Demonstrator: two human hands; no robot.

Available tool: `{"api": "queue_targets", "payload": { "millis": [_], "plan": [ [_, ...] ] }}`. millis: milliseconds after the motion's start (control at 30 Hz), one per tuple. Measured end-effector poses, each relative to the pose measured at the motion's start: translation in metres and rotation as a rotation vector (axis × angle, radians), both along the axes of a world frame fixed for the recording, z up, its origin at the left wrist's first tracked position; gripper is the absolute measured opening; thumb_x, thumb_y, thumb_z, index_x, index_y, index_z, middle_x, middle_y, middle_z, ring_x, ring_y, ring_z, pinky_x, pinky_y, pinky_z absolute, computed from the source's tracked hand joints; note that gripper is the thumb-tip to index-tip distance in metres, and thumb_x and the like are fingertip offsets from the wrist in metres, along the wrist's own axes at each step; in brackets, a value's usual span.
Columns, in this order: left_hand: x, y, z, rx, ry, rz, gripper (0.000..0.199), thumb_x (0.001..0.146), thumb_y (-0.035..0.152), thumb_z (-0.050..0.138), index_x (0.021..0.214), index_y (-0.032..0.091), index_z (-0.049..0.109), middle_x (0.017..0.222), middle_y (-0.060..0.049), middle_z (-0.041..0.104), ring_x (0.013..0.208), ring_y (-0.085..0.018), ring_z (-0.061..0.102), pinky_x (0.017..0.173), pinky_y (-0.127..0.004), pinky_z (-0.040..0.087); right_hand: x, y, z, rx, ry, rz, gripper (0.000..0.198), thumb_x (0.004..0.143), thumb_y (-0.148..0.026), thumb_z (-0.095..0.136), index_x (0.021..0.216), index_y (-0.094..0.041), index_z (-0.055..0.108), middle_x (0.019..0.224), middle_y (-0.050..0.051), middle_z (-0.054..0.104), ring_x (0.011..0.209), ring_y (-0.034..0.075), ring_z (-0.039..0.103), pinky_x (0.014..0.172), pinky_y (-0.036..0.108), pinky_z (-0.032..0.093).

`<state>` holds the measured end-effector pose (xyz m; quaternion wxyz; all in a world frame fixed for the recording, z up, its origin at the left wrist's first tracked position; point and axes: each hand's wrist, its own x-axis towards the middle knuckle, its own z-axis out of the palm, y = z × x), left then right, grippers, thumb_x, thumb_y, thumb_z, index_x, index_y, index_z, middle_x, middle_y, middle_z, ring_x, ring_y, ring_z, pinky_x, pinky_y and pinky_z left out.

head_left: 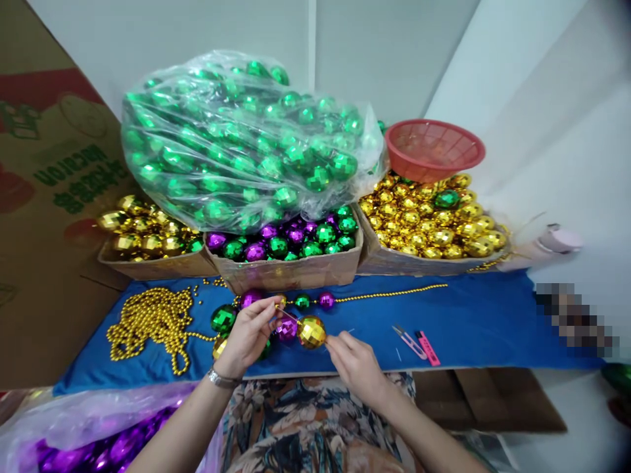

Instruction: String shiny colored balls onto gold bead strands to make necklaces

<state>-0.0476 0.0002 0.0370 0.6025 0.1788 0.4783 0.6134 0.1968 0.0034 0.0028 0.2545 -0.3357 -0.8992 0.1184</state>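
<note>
My left hand (251, 332), with a metal-banded watch on the wrist, is closed in a pinch on a thin thread (287, 316). The thread slants down to a large gold faceted ball (311, 332) between my hands. At the ball's right end, my right hand (355, 364) is closed, thumb and fingertips pinched against its tip; any thread there is too small to see. A purple faceted ball (286, 329) lies just left of the gold one. Beside and behind my left hand a green ball (224, 319) and other balls are partly hidden.
Gold bead chains (150, 325) lie piled on the blue cloth (473, 328). Pink thread snips (410, 343) and a pink strip (428, 349) rest at right. Behind stand cardboard boxes (290, 272) of balls, a bag of green balls (246, 144) and a red basket (436, 148).
</note>
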Motion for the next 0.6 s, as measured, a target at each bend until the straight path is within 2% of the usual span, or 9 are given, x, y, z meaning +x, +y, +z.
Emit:
{"api": "queue_targets", "payload": {
  "millis": [200,400,467,533,600],
  "plan": [
    [0.003,-0.002,0.003,0.025,0.126,-0.011,0.031,0.06,0.029,0.086,0.088,0.016,0.077,0.079,-0.005,0.072,0.069,-0.012,0.063,0.061,-0.021,0.051,0.007,0.001,-0.002,0.017,-0.021,0.001,0.028,0.098,-0.014,0.032,0.097,-0.016,0.06,0.075,0.004,0.055,0.068,0.015,0.057,0.063,0.023,0.046],
    [0.006,-0.004,0.001,0.111,0.423,-0.08,0.031,0.067,0.028,0.082,0.094,0.018,0.073,0.078,-0.003,0.07,0.067,-0.01,0.059,0.06,-0.018,0.048,0.01,0.002,-0.011,0.071,-0.066,-0.041,0.026,0.098,-0.015,0.037,0.102,-0.016,0.062,0.075,0.004,0.056,0.065,0.014,0.056,0.062,0.023,0.046],
    [0.013,-0.004,-0.007,0.12,0.475,-0.124,0.026,0.068,0.029,0.081,0.089,0.017,0.071,0.074,-0.002,0.068,0.064,-0.01,0.059,0.057,-0.018,0.046,0.008,0.005,-0.024,0.019,-0.019,-0.073,0.025,0.098,-0.017,0.038,0.101,-0.017,0.063,0.076,0.004,0.058,0.065,0.014,0.059,0.062,0.023,0.047],
    [0.023,-0.003,-0.022,0.122,0.546,-0.156,0.021,0.073,0.034,0.076,0.085,0.017,0.071,0.072,-0.003,0.069,0.06,-0.011,0.058,0.055,-0.02,0.046,0.004,0.008,-0.043,-0.115,0.057,-0.106,0.023,0.098,-0.018,0.04,0.1,-0.018,0.063,0.081,0.005,0.063,0.071,0.015,0.063,0.067,0.023,0.049],
    [0.033,-0.001,-0.038,0.149,0.669,-0.165,0.022,0.078,0.038,0.071,0.082,0.016,0.071,0.081,-0.007,0.072,0.064,-0.014,0.062,0.057,-0.023,0.049,0.003,0.01,-0.063,-0.252,0.105,-0.138,0.021,0.097,-0.018,0.042,0.1,-0.019,0.063,0.087,0.006,0.067,0.078,0.016,0.066,0.072,0.024,0.051]
  ]
}}
